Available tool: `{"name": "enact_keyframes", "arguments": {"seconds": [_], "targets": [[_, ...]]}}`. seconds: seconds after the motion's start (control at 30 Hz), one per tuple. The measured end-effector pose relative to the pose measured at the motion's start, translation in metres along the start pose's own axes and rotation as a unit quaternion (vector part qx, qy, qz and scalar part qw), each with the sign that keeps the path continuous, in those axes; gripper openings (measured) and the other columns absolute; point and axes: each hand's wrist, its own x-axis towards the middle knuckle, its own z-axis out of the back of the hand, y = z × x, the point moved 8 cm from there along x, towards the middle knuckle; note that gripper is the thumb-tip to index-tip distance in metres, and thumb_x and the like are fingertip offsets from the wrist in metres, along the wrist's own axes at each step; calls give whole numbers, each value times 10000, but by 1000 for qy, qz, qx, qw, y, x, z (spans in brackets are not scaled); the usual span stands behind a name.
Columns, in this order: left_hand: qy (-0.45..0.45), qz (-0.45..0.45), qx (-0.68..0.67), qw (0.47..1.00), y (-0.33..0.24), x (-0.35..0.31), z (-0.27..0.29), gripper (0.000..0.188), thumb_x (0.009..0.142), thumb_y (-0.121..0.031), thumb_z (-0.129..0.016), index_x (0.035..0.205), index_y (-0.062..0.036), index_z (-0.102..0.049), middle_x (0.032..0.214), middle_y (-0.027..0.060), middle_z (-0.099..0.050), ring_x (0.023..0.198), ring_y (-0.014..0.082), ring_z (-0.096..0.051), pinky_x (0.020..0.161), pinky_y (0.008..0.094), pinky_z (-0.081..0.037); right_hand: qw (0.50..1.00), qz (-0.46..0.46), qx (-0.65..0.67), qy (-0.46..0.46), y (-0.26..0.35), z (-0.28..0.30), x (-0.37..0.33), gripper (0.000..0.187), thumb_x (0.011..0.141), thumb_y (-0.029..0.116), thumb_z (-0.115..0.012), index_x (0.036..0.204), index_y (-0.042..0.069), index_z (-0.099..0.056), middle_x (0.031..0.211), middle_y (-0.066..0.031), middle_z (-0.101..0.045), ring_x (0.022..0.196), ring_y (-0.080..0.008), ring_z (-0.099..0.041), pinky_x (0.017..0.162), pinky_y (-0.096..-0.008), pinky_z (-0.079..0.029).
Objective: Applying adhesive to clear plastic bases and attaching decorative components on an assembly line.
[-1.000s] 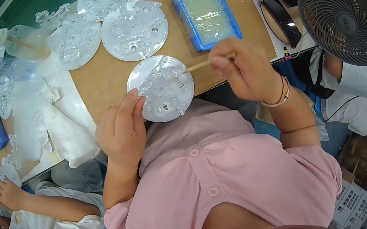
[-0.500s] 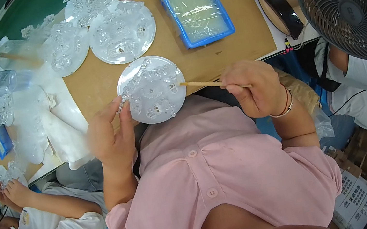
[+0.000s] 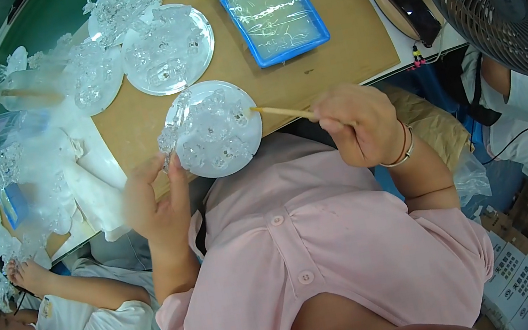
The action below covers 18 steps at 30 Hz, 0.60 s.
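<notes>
White plate (image 3: 255, 132) of clear pieces, at the brown board's (image 3: 352, 22) near edge, between both hands. Left hand (image 3: 155, 197) pinches a clear sprig (image 3: 168, 139) at its left rim; right hand (image 3: 361, 123) pinches one wooden stick (image 3: 283, 112), tip over its right margin. Beyond: three laden plates (image 3: 207, 57), one blue tray (image 3: 269, 12). Lower right: printed carton (image 3: 522, 285).

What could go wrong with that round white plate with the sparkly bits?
The plate sits at the front edge of the brown board, so a bump might tip it. The stick in the right hand could slip and nudge the clear pieces. The clear piece at the left hand's fingertips might drop.
</notes>
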Motion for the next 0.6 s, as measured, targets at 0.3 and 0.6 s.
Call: {"name": "enact_keyframes", "arguments": {"seconds": [0.3, 0.6], "targets": [[343, 73, -235, 907, -4, 47, -16, 860, 554, 121, -745, 1340, -109, -483, 1228, 111, -547, 798, 190, -604, 727, 294, -515, 996, 50, 62, 43, 14, -24, -6, 183, 787, -21, -596, 958, 4, -536, 816, -148, -612, 590, -273, -572, 519, -331, -470], [407, -116, -134, 896, -16, 67, -25, 702, 540, 102, -754, 1180, -131, -581, 1258, 91, -551, 1020, 262, -599, 825, 332, -507, 998, -4, 51, 21, 4, 0, -15, 93, 841, 12, -576, 930, 10, -548, 790, -138, -625, 626, -278, -611, 558, -326, -497]]}}
